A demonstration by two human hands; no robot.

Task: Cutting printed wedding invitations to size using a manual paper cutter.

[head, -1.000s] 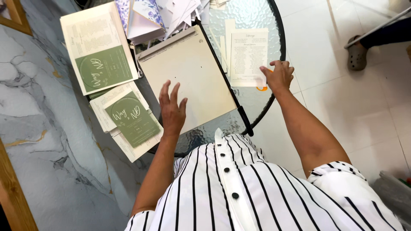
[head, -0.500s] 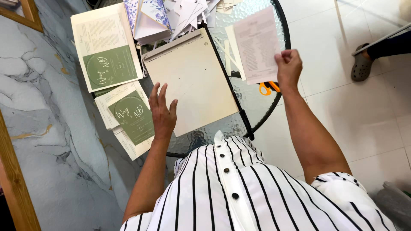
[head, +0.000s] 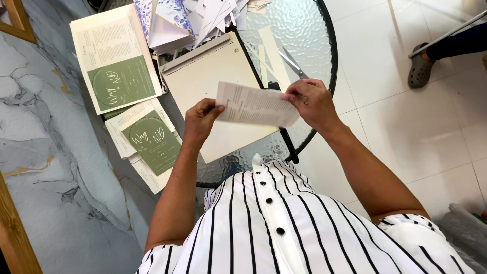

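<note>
I hold a white printed paper sheet (head: 256, 105) with both hands above a cream paper cutter board (head: 213, 81). My left hand (head: 200, 119) pinches its left edge and my right hand (head: 310, 101) grips its right edge. The board lies on a round glass table (head: 299, 30). Scissors (head: 291, 62) and narrow paper strips (head: 271, 53) lie on the glass just beyond my right hand.
Green-and-white printed cards lie in stacks at the left (head: 116, 61) and lower left (head: 149, 139). A heap of white and floral papers (head: 187, 18) sits at the table's far side. Another person's foot in a grey clog (head: 421, 71) stands on the tiled floor at right.
My right hand brought the sheet from the table's right side to the middle. My left hand lifted off the cutter board and took the sheet's left edge.
</note>
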